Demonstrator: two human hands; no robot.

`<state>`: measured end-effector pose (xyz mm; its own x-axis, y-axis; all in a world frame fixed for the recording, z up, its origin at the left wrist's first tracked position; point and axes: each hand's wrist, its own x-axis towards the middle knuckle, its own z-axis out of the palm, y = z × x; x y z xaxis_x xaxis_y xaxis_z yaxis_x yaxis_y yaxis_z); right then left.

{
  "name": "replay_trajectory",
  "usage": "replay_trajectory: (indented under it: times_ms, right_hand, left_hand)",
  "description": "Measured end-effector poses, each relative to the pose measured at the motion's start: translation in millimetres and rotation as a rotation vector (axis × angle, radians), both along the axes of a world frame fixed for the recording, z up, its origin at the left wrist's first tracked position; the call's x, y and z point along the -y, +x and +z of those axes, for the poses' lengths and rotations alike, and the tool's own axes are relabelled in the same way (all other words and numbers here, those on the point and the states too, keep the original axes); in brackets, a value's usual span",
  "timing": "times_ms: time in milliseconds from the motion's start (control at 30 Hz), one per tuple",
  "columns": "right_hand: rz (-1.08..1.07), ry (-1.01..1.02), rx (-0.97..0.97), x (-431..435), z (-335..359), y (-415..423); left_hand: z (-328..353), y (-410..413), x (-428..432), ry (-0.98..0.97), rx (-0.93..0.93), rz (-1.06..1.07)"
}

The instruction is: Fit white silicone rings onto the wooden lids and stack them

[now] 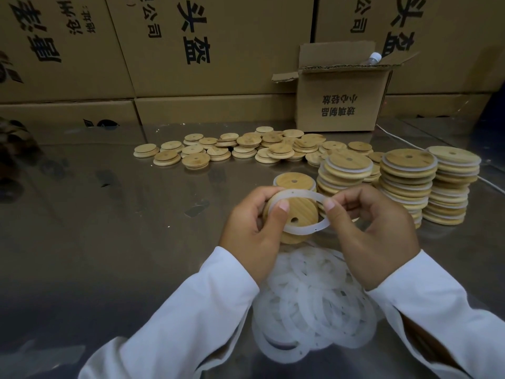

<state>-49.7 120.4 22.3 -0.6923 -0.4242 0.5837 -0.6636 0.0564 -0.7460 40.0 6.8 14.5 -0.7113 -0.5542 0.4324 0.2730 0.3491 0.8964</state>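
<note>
My left hand point(252, 228) grips a round wooden lid point(297, 212) with a small hole, thumb pressing a white silicone ring point(314, 228) against its left edge. My right hand point(374, 231) pinches the same ring at its right side, stretching it over the lid. Beneath my wrists lies a pile of loose white rings point(311, 302). Three stacks of ringed lids point(407, 184) stand to the right, and a single ringed lid point(293, 180) lies just behind my hands. Several bare lids point(246, 149) are scattered farther back.
The work surface is a shiny metal table point(123, 228). An open cardboard box point(341, 99) with a bottle sticking out stands at the back right. Large printed cartons point(191, 50) wall off the rear. A white cable point(396, 138) runs behind the stacks.
</note>
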Motion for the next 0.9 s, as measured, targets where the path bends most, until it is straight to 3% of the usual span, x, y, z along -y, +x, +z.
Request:
replay_trajectory:
  times_ms: [433,700,900]
  right_hand:
    - [0.127,0.03,0.158,1.6,4.1,4.4]
    - [0.182,-0.189,0.357,-1.2,8.4,-2.1]
    - [0.102,-0.162,0.256,-1.6,6.0,0.9]
  left_hand:
    - [1.7,-3.0,-3.8,0.481,-0.033,-0.024]
    - [3.1,-1.1,-4.0,0.528,-0.078,-0.216]
    - [0.1,-1.8,0.4,0.468,-0.065,-0.117]
